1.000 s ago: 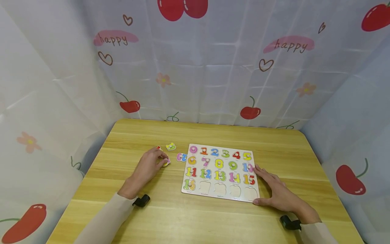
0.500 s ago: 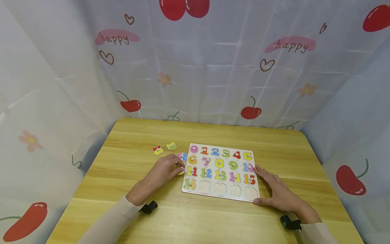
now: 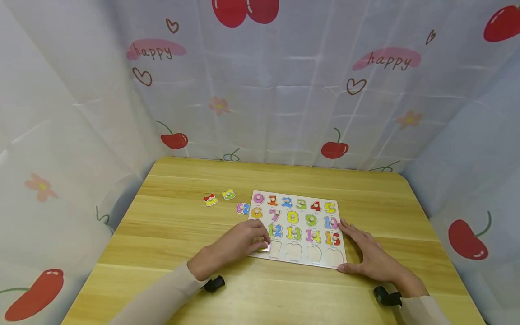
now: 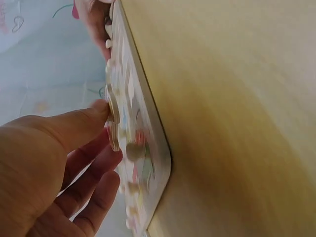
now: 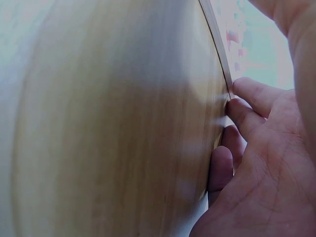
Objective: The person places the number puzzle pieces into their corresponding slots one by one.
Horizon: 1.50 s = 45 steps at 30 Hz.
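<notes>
My left hand (image 3: 239, 241) pinches a pink-and-yellow number puzzle piece (image 3: 266, 247) over the lower left of the number puzzle board (image 3: 294, 251). Seen edge-on in the left wrist view, the piece (image 4: 113, 113) sits between thumb and fingers, close over the board's face. The hand covers the 11 and 16 in the head view. Rows from 0 to 15 fill most of the board with knobbed numbers; bare recesses show along its bottom row. At the board's right edge rests my right hand (image 3: 371, 257), fingers extended and thumb at the lower right corner.
Left of the board lie a red-and-yellow piece (image 3: 210, 200), a yellow-and-green piece (image 3: 228, 194) and a pink-and-blue piece (image 3: 243, 208), which touches the board's left edge in view. The wooden table (image 3: 252, 298) ends at a printed curtain (image 3: 268, 117) behind.
My left hand has carried the pink-and-yellow puzzle piece rightward from the loose pieces to over the board's lower left. The right hand has stayed at the board's edge.
</notes>
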### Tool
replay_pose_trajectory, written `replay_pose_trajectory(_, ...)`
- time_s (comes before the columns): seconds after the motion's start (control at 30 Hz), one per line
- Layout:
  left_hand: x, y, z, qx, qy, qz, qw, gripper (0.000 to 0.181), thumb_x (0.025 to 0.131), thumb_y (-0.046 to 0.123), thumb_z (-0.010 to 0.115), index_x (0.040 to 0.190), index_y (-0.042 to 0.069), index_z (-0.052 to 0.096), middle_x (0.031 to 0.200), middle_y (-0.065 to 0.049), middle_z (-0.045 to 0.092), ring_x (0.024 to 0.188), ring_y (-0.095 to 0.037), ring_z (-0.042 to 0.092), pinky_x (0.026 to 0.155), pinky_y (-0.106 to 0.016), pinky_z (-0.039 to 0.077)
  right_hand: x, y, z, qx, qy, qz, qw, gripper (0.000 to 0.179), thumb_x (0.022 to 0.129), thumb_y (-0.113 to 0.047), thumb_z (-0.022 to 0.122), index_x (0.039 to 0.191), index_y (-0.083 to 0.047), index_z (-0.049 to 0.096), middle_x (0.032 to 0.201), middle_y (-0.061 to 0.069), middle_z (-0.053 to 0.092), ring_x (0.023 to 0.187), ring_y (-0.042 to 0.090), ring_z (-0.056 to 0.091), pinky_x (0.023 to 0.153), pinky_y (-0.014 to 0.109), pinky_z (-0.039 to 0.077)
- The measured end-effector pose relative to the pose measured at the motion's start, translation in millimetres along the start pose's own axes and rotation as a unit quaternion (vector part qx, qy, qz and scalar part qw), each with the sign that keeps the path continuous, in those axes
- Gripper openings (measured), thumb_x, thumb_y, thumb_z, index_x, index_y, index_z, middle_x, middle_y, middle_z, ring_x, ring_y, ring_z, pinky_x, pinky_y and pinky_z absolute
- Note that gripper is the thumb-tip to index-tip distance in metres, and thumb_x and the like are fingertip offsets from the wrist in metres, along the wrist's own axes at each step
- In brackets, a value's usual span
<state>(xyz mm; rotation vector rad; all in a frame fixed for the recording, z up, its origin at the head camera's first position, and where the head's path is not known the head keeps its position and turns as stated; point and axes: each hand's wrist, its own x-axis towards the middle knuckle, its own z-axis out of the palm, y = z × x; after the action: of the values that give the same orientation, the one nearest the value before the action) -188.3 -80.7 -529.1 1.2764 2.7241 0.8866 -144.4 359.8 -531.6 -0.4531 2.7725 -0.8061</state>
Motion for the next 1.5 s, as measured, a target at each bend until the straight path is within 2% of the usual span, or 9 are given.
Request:
replay_pose_trajectory(0.2,8.1,6.3,13.1,0.016,-0.036,0.023,0.9989,0.005,0.109,0.019,0.085,0.113,0.019,0.088,0.115,0.005,0.078,0.109,-0.009,0.069,0.100,-0.023,0.060,0.4,1,1,0.001,0.000,0.001,1.0000,0.121,0.087,-0.057,0.101,0.183,-0.019,0.037,0.193,0.021,0.030,0.161,0.059,0.038,0.115,0.089,0.033)
replay_pose_trajectory(0.4,13.6,10.0,15.7,0.033,-0.047,0.025,0.9981,0.007,0.110,0.022,0.084,0.116,0.021,0.089,0.117,0.005,0.079,0.109,-0.012,0.068,0.099,-0.024,0.059,0.5,2,1,0.005,0.001,-0.001,1.0000,0.122,0.087,-0.057,0.101,0.183,-0.018,0.037,0.192,0.021,0.030,0.162,0.059,0.036,0.116,0.088,0.032)
replay_pose_trajectory(0.6,16.8,10.0,16.7,0.050,-0.042,0.020,0.9977,0.007,0.109,0.022,0.085,0.115,0.021,0.090,0.117,0.006,0.081,0.112,-0.012,0.072,0.100,-0.025,0.061,0.3,1,0,0.007,0.002,-0.002,1.0000,0.121,0.088,-0.058,0.100,0.183,-0.018,0.037,0.192,0.021,0.030,0.161,0.059,0.037,0.116,0.087,0.032)
replay_pose_trajectory(0.8,19.1,10.5,18.0,0.061,-0.033,0.030,0.9972,0.006,0.107,0.020,0.087,0.112,0.021,0.090,0.115,0.006,0.081,0.111,-0.013,0.073,0.100,-0.026,0.062,0.0,0,0,0.006,0.003,-0.004,1.0000,0.121,0.088,-0.058,0.100,0.183,-0.018,0.037,0.192,0.021,0.030,0.159,0.058,0.038,0.114,0.084,0.034)
replay_pose_trajectory(1.1,18.4,12.2,17.1,0.056,-0.044,0.031,0.9970,0.008,0.108,0.025,0.087,0.114,0.021,0.091,0.113,0.006,0.082,0.108,-0.012,0.071,0.100,-0.025,0.061,-0.1,1,1,0.007,0.004,-0.002,1.0000,0.121,0.088,-0.058,0.100,0.183,-0.018,0.037,0.192,0.021,0.030,0.160,0.059,0.037,0.114,0.085,0.033)
replay_pose_trajectory(1.33,14.7,11.0,14.8,0.044,-0.047,0.020,0.9977,0.012,0.108,0.025,0.088,0.119,0.020,0.090,0.120,0.005,0.082,0.114,-0.013,0.071,0.104,-0.027,0.061,0.0,0,0,0.009,0.003,0.000,1.0000,0.121,0.087,-0.058,0.100,0.183,-0.018,0.037,0.192,0.022,0.030,0.160,0.059,0.038,0.115,0.086,0.033)
replay_pose_trajectory(1.5,10.5,7.6,7.4,0.020,-0.009,0.019,0.9996,0.015,0.106,0.023,0.090,0.119,0.016,0.089,0.118,0.003,0.081,0.110,-0.013,0.073,0.100,-0.028,0.063,-0.2,0,-1,0.010,0.003,0.001,0.9999,0.121,0.087,-0.058,0.100,0.183,-0.017,0.037,0.192,0.023,0.030,0.161,0.059,0.037,0.114,0.085,0.033)
